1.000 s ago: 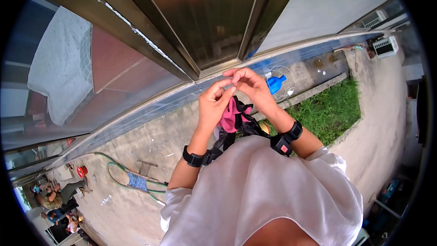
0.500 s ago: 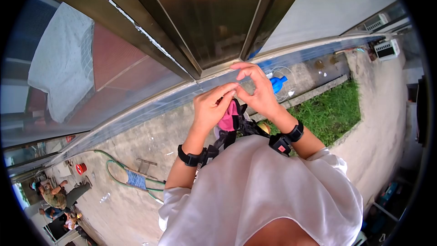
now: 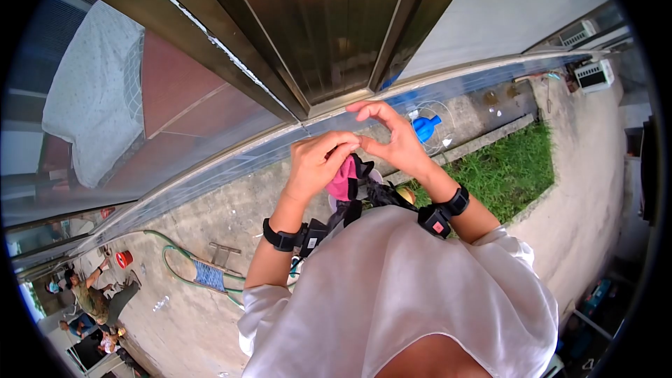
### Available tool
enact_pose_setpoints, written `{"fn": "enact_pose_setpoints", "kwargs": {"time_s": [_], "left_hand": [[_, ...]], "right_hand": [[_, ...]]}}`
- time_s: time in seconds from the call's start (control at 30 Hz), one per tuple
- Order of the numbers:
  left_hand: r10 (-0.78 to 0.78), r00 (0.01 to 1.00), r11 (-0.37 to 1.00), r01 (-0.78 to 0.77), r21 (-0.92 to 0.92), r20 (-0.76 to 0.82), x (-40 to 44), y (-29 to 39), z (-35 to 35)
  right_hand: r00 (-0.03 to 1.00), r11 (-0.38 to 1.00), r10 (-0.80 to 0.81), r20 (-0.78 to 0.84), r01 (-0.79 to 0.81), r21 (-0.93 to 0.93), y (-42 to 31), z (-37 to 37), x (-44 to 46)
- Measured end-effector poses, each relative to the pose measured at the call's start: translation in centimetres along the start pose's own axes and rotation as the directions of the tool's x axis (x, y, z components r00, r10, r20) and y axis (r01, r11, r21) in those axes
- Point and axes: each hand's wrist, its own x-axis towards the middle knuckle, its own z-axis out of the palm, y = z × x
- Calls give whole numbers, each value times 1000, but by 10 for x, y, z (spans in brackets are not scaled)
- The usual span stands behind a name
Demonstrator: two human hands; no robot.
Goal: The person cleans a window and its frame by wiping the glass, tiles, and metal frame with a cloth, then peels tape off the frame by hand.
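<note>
My left hand [image 3: 313,166] is closed in a pinch in front of the metal-framed door or panel [image 3: 336,35]. Whatever lies between its fingertips is too small or hidden to make out. My right hand [image 3: 400,141] is beside it, thumb tip touching the left fingertips, its other fingers arched and apart from the thumb. Just below the hands is a pink and black cloth item [image 3: 343,180], close to my left fingers; whether they touch it I cannot tell. Black straps carry small devices on both wrists, such as the right wrist device [image 3: 434,222].
A blue plastic bottle-shaped object [image 3: 425,128] lies near loops of thin wire by the wall base. Grass [image 3: 500,171] grows in a kerbed bed. A green hose [image 3: 168,255], a small red bucket [image 3: 124,259] and several people [image 3: 91,301] are at left.
My left hand and forearm have shifted slightly left, with the fingertips still meeting the right thumb. The pink cloth shows a little lower and further left. A person at far left has moved an arm.
</note>
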Motion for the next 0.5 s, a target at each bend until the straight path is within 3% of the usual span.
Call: {"fn": "enact_pose_setpoints", "kwargs": {"time_s": [0.23,0.3,0.4,0.43,0.5], "left_hand": [[-255,953,966,259,-6,161,-1,3,-4],[-323,942,923,335,-190,93,-3,-1,0],[-328,943,884,324,-338,47,-3,-11,1],[-363,925,811,374,-451,113,-3,-11,-1],[-370,921,784,378,-493,119,0,-6,-4]], "right_hand": [[999,999,-26,-22,26,26,3,1,1],[998,997,-64,-17,63,-52,-3,1,1],[991,975,-137,-7,133,-179,-10,0,1],[985,959,-172,-4,166,-229,-11,1,1],[987,969,-153,-42,142,-200,-11,3,1]]}}
